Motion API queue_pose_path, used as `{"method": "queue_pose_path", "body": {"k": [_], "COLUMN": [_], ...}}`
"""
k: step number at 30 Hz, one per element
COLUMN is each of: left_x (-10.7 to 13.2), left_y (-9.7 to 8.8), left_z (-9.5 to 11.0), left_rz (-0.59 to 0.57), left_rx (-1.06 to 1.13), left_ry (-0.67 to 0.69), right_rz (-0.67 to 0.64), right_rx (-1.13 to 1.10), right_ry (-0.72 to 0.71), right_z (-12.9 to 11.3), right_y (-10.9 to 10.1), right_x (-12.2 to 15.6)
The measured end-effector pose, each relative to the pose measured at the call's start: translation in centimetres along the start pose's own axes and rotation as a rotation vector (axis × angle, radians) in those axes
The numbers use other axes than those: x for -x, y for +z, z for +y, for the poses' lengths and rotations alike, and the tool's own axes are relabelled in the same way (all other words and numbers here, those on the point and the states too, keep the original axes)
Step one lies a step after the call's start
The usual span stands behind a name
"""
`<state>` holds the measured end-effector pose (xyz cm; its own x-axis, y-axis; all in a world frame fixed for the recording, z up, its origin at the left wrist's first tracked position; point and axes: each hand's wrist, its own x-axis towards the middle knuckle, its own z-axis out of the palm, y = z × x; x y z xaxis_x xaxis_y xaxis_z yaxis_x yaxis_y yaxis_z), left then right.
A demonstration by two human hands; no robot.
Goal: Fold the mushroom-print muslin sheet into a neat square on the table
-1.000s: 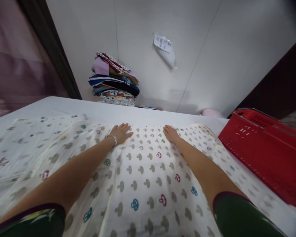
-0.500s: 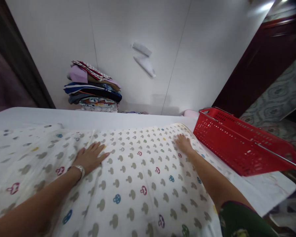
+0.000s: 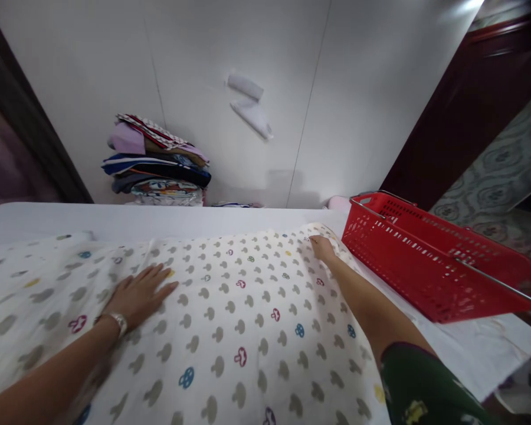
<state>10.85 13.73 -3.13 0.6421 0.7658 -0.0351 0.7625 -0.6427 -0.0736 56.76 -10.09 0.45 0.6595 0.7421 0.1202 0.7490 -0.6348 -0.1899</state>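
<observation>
A white cloth (image 3: 265, 330) printed with grey mushrooms and a few coloured ones lies spread over the table. My left hand (image 3: 139, 295), a bracelet at its wrist, rests flat on the left part of the cloth with its fingers stretched out. Near the cloth's far right corner, my right hand (image 3: 323, 249) has its fingers curled in, pinching the fabric. Some soft creases run through the cloth around my left hand.
A red perforated basket (image 3: 407, 260) with metal handles stands on the right. Folded clothes (image 3: 157, 168) are piled at the back left against the white wall (image 3: 358, 88), where torn paper (image 3: 250, 103) hangs. The white table (image 3: 234, 219) shows behind the cloth.
My right hand has gone from fingers spread on the cloth to curled, gripping it near the far right corner. My left hand stays flat and has slid slightly left in view.
</observation>
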Motion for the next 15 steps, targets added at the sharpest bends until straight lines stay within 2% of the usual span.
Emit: {"method": "queue_pose_path", "body": {"k": [4,7,11,15], "left_x": [-0.1,-0.1,-0.1,-0.2], "left_y": [0.6,0.7,0.4,0.4], "left_z": [-0.7,-0.8,-0.5,-0.6], "left_rz": [0.011,0.019,-0.006,-0.008], "left_rx": [-0.002,-0.013,-0.031,-0.015], "left_ry": [0.032,0.025,-0.006,-0.022], "right_rz": [0.009,-0.035,-0.109,-0.104], "right_rx": [-0.019,-0.003,0.037,0.059], "right_ry": [-0.028,-0.036,-0.05,-0.052], "right_z": [-2.3,-3.2,-3.5,-3.4], "right_y": [0.9,2.2,3.9,4.5], "right_x": [-5.1,-7.9,-9.7,-10.0]}}
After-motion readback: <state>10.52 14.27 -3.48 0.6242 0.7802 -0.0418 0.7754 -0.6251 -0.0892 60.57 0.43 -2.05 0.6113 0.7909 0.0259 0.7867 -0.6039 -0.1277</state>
